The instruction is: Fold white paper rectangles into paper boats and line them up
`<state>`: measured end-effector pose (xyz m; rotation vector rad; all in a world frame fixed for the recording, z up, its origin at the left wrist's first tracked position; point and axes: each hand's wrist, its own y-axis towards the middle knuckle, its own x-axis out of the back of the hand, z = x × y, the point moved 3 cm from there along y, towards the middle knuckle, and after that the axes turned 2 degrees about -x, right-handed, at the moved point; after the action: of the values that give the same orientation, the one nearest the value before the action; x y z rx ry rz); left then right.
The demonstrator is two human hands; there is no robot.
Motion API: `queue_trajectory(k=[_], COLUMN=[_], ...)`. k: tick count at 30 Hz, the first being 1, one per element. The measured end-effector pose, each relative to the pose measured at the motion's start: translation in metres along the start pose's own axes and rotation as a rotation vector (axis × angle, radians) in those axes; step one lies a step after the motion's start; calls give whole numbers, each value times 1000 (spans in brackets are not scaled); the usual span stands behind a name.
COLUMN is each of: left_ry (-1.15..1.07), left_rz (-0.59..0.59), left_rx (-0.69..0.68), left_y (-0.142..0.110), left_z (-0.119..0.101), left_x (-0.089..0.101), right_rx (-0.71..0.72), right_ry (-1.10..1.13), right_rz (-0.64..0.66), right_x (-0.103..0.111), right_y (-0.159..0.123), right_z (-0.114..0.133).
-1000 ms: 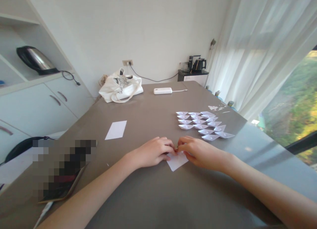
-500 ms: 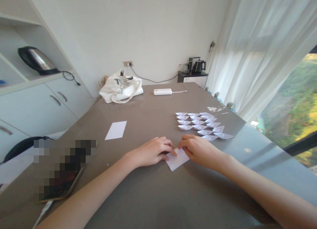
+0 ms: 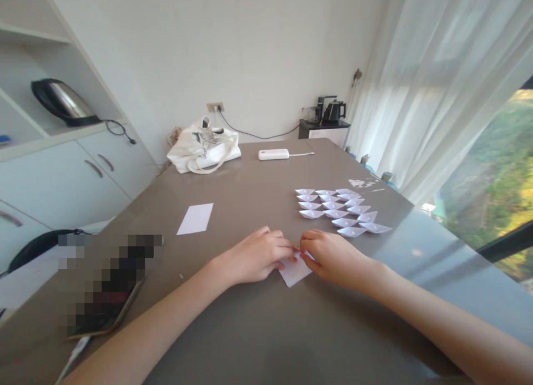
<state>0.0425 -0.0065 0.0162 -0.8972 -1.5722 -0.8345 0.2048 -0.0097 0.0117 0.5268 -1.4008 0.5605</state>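
Observation:
A small sheet of white paper (image 3: 292,274) lies on the grey-brown table between my hands, its far part covered by my fingers. My left hand (image 3: 264,254) is closed at the paper's left side, thumb and fingertips pressed on it. From the right, my right hand (image 3: 327,253) pinches the far right edge, fingers curled in. The fingertips of both hands nearly meet. Just beyond my right hand sit several folded white paper boats (image 3: 333,206) in rows. Farther left, a flat white sheet (image 3: 195,218) lies by itself.
A white bag (image 3: 204,149) and a white power bank (image 3: 273,154) with a short cable stand toward the back. Paper scraps (image 3: 362,182) lie near the right edge. At the left is a blurred-out device (image 3: 110,296) with a charging cable. A curtain (image 3: 395,96) hangs at right.
My right hand has shifted slightly left and its fingers have curled further over the paper's far right edge. My left fingers have drawn in closer together. The boats have not moved.

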Motion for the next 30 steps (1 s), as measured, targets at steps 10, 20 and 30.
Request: queue_trajectory(k=[10,20,30], left_ry=[190,92,22], left_rz=[-44,-231,-142], left_rx=[37,85,68], left_y=[5,21,12], left_z=[7,13,16], left_x=[-2,-15,-6], right_rx=[-25,-24,5], right_ry=[-20,9,-8], right_rz=[-17,-11,-41], right_x=[0,-1,1], right_y=[-1,-1,-1], right_z=[0,2,1])
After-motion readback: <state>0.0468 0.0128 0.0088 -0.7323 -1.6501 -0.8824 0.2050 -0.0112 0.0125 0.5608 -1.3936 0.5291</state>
